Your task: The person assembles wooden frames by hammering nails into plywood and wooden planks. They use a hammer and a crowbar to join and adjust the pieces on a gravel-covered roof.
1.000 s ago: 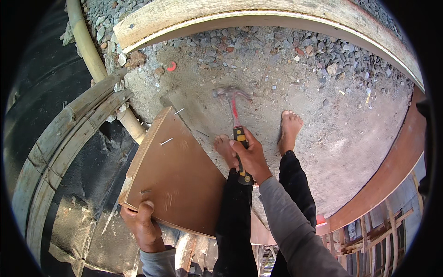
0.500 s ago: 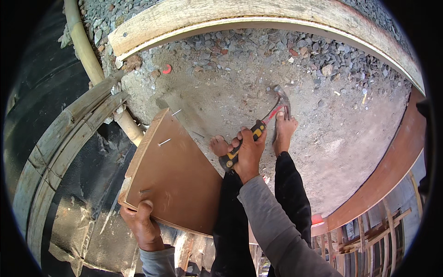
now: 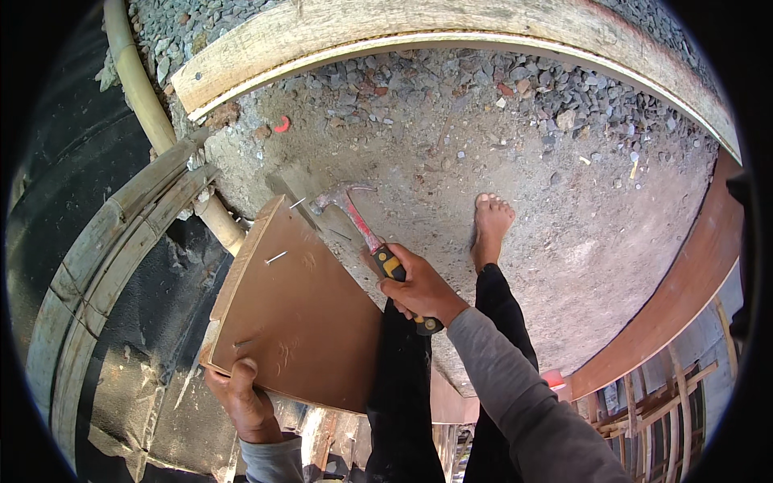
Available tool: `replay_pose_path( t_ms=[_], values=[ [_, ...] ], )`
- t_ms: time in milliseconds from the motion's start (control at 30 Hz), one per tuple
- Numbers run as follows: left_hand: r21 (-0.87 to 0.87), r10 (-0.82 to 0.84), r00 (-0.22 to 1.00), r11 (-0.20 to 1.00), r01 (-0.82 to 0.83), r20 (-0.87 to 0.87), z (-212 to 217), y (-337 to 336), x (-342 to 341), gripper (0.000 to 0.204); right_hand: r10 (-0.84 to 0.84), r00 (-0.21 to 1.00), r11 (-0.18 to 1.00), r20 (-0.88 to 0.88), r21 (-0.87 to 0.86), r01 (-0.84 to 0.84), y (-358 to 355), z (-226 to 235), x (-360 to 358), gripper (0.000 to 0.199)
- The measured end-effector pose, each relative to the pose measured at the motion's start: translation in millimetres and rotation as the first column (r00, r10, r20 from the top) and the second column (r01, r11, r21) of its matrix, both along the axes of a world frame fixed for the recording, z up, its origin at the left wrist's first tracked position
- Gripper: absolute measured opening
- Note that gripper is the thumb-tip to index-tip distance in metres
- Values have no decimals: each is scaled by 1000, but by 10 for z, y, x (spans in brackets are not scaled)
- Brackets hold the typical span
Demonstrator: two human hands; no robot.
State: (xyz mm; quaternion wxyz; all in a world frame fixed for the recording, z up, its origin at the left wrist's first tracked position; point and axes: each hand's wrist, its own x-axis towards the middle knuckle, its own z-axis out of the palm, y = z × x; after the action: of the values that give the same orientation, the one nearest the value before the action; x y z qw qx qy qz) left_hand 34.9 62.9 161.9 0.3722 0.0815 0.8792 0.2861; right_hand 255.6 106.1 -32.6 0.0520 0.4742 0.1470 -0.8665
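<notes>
My left hand [image 3: 244, 402] grips the near left corner of a brown plywood panel [image 3: 310, 322], thumb on top and fingers out of sight below. Along the panel's thick left edge several nails stick up: one nail [image 3: 298, 203] at the far corner, another nail [image 3: 276, 258] below it, and a third nail [image 3: 243, 344] close to my left thumb. My right hand [image 3: 420, 283] is closed round the black and yellow handle of a claw hammer [image 3: 354, 216]. The hammer's head is just right of the far-corner nail; whether they touch I cannot tell.
My bare right foot [image 3: 492, 221] stands on the dusty ground [image 3: 564, 266]. A long wooden board [image 3: 451, 20] crosses the far side, with gravel [image 3: 604, 101] beside it. Bamboo poles [image 3: 121, 213] and black sheeting [image 3: 56, 153] lie left; a brown panel [image 3: 684, 266] curves along the right.
The hammer has swung left, from beside my right foot to the panel's far corner. My right hand has turned with it. My left hand keeps its hold on the panel.
</notes>
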Motion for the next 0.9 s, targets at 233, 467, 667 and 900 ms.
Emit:
replay_pose_path(
  t_ms=[233, 467, 667, 900],
  values=[
    [-22, -11, 1000, 1000, 11, 29, -28, 20, 10, 73, -767, 499, 603, 403, 186, 776, 14, -46, -2, 39],
    [-13, -2, 1000, 1000, 2, 12, 2, 7, 0, 70, -304, 933, 952, 192, 33, 303, -3, -9, 57, 50],
    [-5, 37, 999, 999, -37, 31, -10, 9, 24, 68, -484, 847, 874, 221, 68, 482, -104, -30, -100, 37],
    [7, 5, 1000, 1000, -6, 27, 16, 31, 38, 71, -673, 484, 678, 559, 207, 705, 22, -105, 222, 18]
  ],
)
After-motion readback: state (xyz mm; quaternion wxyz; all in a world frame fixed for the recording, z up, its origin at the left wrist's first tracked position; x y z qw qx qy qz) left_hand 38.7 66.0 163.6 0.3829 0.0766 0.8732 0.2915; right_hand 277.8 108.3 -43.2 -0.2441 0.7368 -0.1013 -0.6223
